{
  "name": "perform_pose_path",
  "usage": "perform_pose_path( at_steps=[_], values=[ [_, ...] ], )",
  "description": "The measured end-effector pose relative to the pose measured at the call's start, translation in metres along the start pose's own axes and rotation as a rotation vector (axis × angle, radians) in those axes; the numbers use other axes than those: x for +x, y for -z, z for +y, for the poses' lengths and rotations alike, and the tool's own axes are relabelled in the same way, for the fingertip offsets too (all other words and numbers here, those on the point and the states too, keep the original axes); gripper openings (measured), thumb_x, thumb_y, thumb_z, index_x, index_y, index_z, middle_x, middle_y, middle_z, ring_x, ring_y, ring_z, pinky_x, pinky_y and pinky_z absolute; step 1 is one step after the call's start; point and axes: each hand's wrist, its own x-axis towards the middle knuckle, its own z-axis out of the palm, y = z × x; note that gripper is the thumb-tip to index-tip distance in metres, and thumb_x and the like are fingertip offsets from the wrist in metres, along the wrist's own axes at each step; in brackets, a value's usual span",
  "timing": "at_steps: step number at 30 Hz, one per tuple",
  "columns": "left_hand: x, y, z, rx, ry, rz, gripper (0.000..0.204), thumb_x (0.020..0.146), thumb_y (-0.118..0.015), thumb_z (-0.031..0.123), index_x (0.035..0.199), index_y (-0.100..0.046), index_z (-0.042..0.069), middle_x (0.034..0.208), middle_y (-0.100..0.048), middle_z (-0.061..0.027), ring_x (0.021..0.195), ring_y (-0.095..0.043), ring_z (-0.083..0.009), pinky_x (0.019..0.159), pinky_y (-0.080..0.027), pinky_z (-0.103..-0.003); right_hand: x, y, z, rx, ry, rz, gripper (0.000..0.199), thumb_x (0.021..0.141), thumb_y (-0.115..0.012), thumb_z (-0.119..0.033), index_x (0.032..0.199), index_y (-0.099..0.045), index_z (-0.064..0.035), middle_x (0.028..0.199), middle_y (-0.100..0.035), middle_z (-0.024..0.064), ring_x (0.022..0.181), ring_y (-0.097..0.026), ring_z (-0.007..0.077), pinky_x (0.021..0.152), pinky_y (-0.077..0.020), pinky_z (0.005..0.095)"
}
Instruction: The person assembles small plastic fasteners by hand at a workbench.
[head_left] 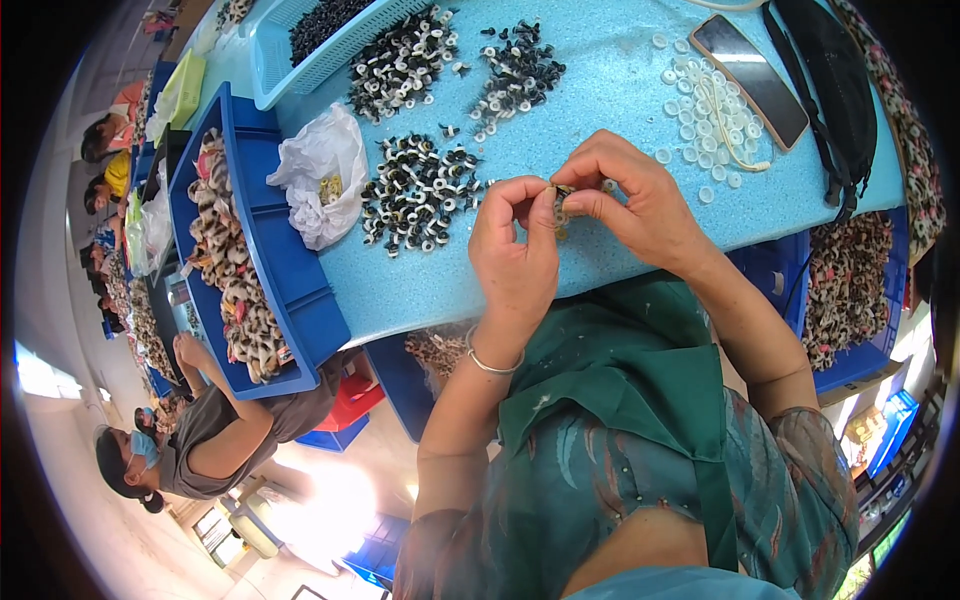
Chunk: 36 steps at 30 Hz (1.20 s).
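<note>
Over the near edge of the speckled light-blue table (420, 290), my left hand (515, 245) and my right hand (635, 200) meet fingertip to fingertip. Both are closed in a pinch on one small yellowish and dark piece (561, 208), mostly covered by my fingers; its exact kind is unclear. Left of my left hand lies a pile of small black-and-white pegs with round heads (418, 195). Translucent round washers (705, 125) are scattered beyond my right hand, a pale cord (722, 125) lying across them.
A blue bin of patterned plush pieces (235, 270) stands at left, beside a crumpled white bag (320, 170). Farther back are more pegs (405, 65), black pegs (520, 75) and a light-blue basket (340, 55). A phone (750, 80) and black bag (830, 90) lie right. A masked co-worker (220, 450) sits left.
</note>
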Motion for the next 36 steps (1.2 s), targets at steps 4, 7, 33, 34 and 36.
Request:
perform_pose_path(
  at_steps=[4, 7, 33, 34, 36],
  values=[
    [0.003, 0.0, 0.007, 0.179, -0.14, -0.005, 0.008, 0.091, -0.067, -0.003, 0.097, -0.063, -0.001, 0.096, -0.066, -0.0052, 0.082, -0.058, -0.0083, 0.073, -0.048, -0.022, 0.001, 0.002, 0.0, 0.024, -0.014, -0.004, 0.013, 0.085, -0.07, -0.004, 0.097, -0.067, -0.003, 0.09, -0.065, 0.0056, 0.078, -0.065, 0.0144, 0.07, -0.0515, 0.0283],
    [0.006, -0.001, 0.003, 0.184, -0.262, -0.014, 0.008, 0.09, -0.067, -0.004, 0.096, -0.064, 0.0, 0.095, -0.067, -0.0064, 0.079, -0.057, -0.0079, 0.071, -0.047, -0.021, 0.004, 0.005, -0.001, 0.041, -0.016, -0.013, 0.012, 0.084, -0.071, -0.005, 0.095, -0.066, -0.0028, 0.089, -0.065, 0.0053, 0.079, -0.066, 0.0143, 0.07, -0.0514, 0.0281],
    [0.043, 0.026, 0.009, 0.596, -0.363, -0.019, 0.009, 0.08, -0.075, 0.003, 0.085, -0.069, 0.007, 0.083, -0.067, -0.0053, 0.071, -0.059, -0.0202, 0.066, -0.046, -0.032, 0.008, -0.003, -0.004, 0.043, -0.013, -0.001, 0.009, 0.085, -0.072, -0.006, 0.09, -0.064, -0.0025, 0.085, -0.065, 0.0049, 0.073, -0.064, 0.013, 0.068, -0.0506, 0.0275],
    [0.035, 0.022, 0.013, 0.467, -0.3, -0.011, 0.009, 0.08, -0.074, 0.001, 0.085, -0.068, 0.006, 0.085, -0.068, -0.0059, 0.07, -0.061, -0.0189, 0.064, -0.047, -0.03, 0.008, -0.005, -0.005, 0.037, -0.002, -0.009, 0.009, 0.085, -0.072, -0.005, 0.09, -0.064, -0.0024, 0.084, -0.065, 0.005, 0.073, -0.064, 0.0132, 0.068, -0.0509, 0.0277],
    [0.02, 0.021, 0.009, 0.421, -0.296, -0.011, 0.011, 0.081, -0.074, -0.002, 0.088, -0.068, 0.004, 0.086, -0.069, -0.0064, 0.071, -0.061, -0.0146, 0.063, -0.048, -0.025, 0.005, -0.005, -0.009, 0.066, -0.035, -0.063, 0.009, 0.085, -0.071, -0.003, 0.089, -0.064, -0.0021, 0.086, -0.064, 0.0048, 0.076, -0.062, 0.0133, 0.07, -0.0497, 0.0273]
  ],
)
